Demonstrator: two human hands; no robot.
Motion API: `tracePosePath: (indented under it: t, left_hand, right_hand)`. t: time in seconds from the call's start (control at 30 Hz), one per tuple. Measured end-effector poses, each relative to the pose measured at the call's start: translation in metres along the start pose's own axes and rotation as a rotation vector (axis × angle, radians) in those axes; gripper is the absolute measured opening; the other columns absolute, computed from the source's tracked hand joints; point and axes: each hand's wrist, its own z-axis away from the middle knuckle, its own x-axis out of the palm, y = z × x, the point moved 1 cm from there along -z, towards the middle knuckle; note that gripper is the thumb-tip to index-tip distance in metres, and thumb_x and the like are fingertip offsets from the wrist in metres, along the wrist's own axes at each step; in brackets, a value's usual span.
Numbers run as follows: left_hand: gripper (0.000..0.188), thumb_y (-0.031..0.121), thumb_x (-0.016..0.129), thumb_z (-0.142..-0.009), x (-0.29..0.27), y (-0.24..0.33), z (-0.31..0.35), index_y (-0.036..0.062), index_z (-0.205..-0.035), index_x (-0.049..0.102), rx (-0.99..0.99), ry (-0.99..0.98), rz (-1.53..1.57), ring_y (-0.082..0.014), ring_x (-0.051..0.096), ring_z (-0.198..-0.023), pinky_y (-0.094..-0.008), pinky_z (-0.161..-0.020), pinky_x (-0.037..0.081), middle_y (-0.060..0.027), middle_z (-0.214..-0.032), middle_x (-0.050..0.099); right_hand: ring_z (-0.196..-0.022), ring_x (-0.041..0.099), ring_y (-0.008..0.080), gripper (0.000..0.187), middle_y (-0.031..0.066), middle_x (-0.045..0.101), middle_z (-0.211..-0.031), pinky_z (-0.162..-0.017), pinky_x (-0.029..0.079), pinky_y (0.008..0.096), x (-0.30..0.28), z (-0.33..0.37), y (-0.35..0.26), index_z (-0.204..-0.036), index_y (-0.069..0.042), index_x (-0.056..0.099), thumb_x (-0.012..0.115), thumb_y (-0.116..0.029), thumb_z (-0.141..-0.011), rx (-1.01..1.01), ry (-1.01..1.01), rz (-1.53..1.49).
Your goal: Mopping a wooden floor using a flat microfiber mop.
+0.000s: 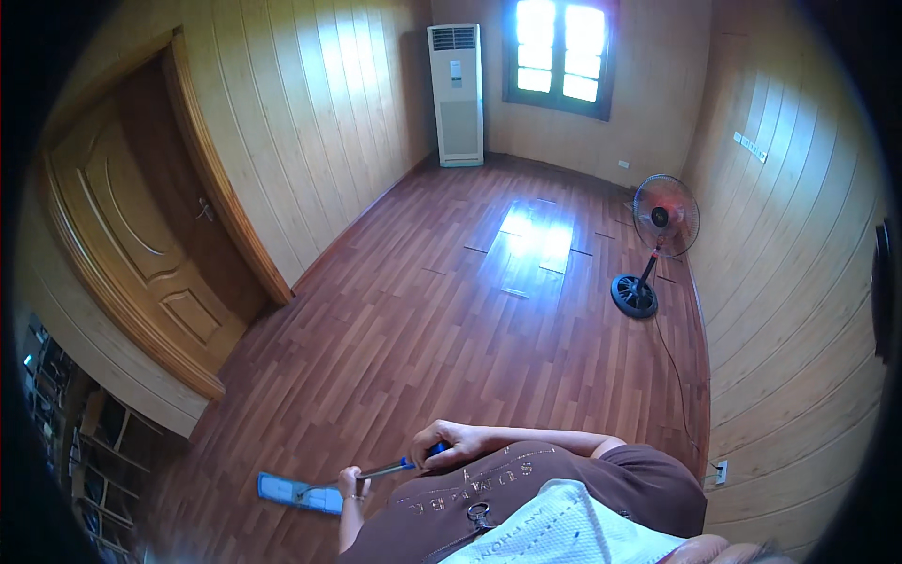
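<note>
A flat mop (pixel 321 498) with a pale, blue-edged rectangular head lies on the wooden floor at the lower left. Its thin handle slants up to the right toward my body. Lower on the handle, close to the mop head, my left hand (pixel 351 482) is closed round the shaft. My right hand (pixel 448 440) grips the blue upper end, its forearm bent across my front. The fingers' undersides are hidden from this view.
A black standing fan (pixel 635 296) stands by the right wall, its cord (pixel 675 362) trailing to a wall socket (pixel 721 472). A tall white air conditioner (pixel 459 132) fills the far left corner. On the left are a wooden door (pixel 141 226) and a dark rack (pixel 89 423).
</note>
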Motion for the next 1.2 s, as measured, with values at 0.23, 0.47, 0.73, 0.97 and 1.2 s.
tracePosePath:
  t: [0.23, 0.47, 0.73, 0.97, 1.2]
  left_hand:
    - [0.029, 0.027, 0.067, -0.061, -0.014, -0.018, 0.078, 0.0060, -0.052, 0.049, 0.560, 0.273, -0.367, -0.0360, 0.051, -0.050, -0.0451, -0.049, 0.036, -0.0216, -0.056, 0.050]
    - [0.026, 0.022, 0.057, -0.068, 0.015, 0.006, 0.113, 0.0001, -0.056, 0.057, 0.195, 0.101, -0.474, -0.0456, 0.058, -0.068, -0.0522, -0.064, 0.045, -0.0259, -0.067, 0.059]
    - [0.022, 0.027, 0.062, -0.065, 0.069, 0.039, 0.096, 0.0083, -0.055, 0.057, 0.289, -0.153, -0.484, -0.0382, 0.059, -0.063, -0.0463, -0.058, 0.045, -0.0192, -0.065, 0.058]
    - [0.021, 0.027, 0.069, -0.063, 0.176, 0.115, 0.100, 0.0088, -0.061, 0.059, 0.486, -0.290, -0.362, -0.0366, 0.059, -0.069, -0.0456, -0.061, 0.046, -0.0172, -0.069, 0.059]
    - [0.018, 0.025, 0.070, -0.063, 0.255, 0.197, 0.117, 0.0098, -0.071, 0.064, 0.793, -0.537, -0.490, -0.0359, 0.062, -0.080, -0.0470, -0.070, 0.049, -0.0158, -0.077, 0.064]
  right_hand:
    - [-0.090, 0.058, 0.0198, 0.029, 0.0098, 0.065, -0.093, -0.081, 0.045, 0.0354, 0.012, 0.000, 0.018, -0.091, 0.001, 0.065, 0.061, -0.028, -0.086, 0.076, -0.029, -0.098]
    - [-0.096, 0.059, 0.0217, 0.029, 0.0113, 0.066, -0.093, -0.088, 0.045, 0.0364, 0.006, 0.020, -0.003, -0.091, 0.002, 0.065, 0.060, -0.027, -0.087, 0.064, -0.024, -0.131]
    - [-0.090, 0.060, 0.0221, 0.033, 0.0135, 0.066, -0.093, -0.084, 0.047, 0.0359, -0.001, 0.095, -0.048, -0.095, 0.005, 0.065, 0.058, -0.027, -0.089, 0.055, 0.134, 0.047]
    - [-0.092, 0.063, 0.0295, 0.028, 0.0161, 0.067, -0.092, -0.087, 0.048, 0.0405, 0.013, 0.194, -0.129, -0.089, 0.003, 0.068, 0.063, -0.025, -0.085, -0.064, 0.285, 0.336]
    - [-0.094, 0.066, 0.0292, 0.019, 0.0104, 0.069, -0.088, -0.084, 0.049, 0.0402, 0.046, 0.256, -0.188, -0.078, -0.005, 0.067, 0.066, -0.023, -0.077, -0.077, 0.463, 0.622]
